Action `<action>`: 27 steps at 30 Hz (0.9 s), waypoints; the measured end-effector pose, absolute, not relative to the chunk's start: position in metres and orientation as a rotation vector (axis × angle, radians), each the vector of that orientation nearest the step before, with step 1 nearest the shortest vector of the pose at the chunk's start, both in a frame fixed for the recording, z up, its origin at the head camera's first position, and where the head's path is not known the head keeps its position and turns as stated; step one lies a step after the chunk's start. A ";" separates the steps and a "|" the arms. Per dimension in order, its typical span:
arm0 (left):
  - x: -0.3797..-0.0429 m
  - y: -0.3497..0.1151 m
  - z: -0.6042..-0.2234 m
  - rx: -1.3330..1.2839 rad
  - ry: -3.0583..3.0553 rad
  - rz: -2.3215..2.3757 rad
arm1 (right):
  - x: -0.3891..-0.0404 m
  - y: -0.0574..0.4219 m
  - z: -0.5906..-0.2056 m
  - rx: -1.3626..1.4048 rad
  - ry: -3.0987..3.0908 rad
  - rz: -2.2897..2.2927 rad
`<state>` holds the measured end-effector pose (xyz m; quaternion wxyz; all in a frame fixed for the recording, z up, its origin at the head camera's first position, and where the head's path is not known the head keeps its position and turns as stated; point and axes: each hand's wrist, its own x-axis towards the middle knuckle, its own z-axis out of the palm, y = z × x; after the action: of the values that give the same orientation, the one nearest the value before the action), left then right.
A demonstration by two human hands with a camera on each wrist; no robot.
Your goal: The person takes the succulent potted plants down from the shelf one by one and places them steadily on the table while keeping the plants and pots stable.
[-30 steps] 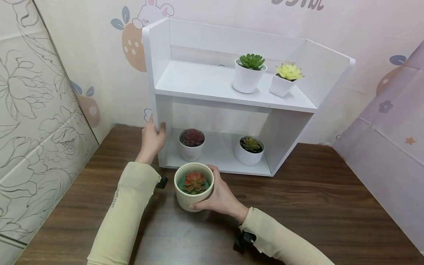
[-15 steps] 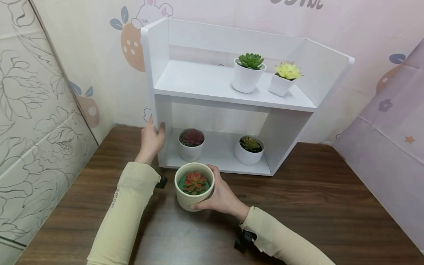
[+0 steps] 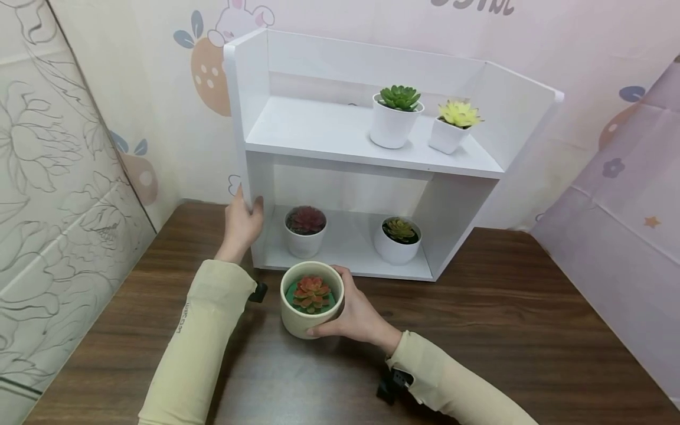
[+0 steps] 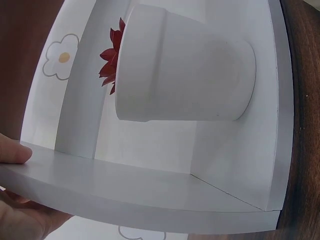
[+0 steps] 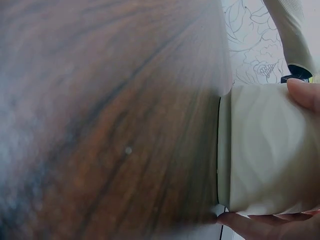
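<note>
Two pale-yellow sleeves point(image 3: 183, 360) show; the left reads "Let's Slim". The right hand point(image 3: 358, 316) grips one round cream pot point(image 3: 294, 321) with a red succulent point(image 3: 311, 294), over the brown wooden table point(image 3: 531, 313) before one white two-tier shelf point(image 3: 313, 124). The left hand point(image 3: 241, 229) holds the shelf's left panel point(image 3: 252, 88). Inside stand four succulents in white pots point(image 3: 394, 125), two per tier.

Soft glare on the tabletop point(image 3: 287, 378)

Left arm point(image 3: 199, 342) lies outstretched far, left hand point(image 3: 242, 227) gripping; right arm point(image 3: 457, 381) angles in from near right, right hand point(image 3: 359, 313) gripping too.
</note>
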<state>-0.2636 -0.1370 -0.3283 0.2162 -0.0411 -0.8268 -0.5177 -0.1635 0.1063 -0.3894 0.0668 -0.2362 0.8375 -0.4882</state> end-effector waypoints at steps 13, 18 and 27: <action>-0.263 -0.136 -0.327 -0.096 -2.288 -1.448 | -0.161 0.110 -0.384 -0.688 2.487 -1.497; -0.263 -0.137 -0.327 -0.099 -2.292 -1.461 | -0.160 0.112 -0.383 -0.671 2.486 -1.490; -0.262 -0.137 -0.328 -0.104 -2.309 -1.471 | -0.156 0.113 -0.374 -0.609 2.549 -1.478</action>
<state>-0.2624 -0.1367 -0.3276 0.1997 -0.0371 -0.8258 -0.5262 -0.1560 0.1132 -0.3745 0.0663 -0.2019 0.8453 -0.4901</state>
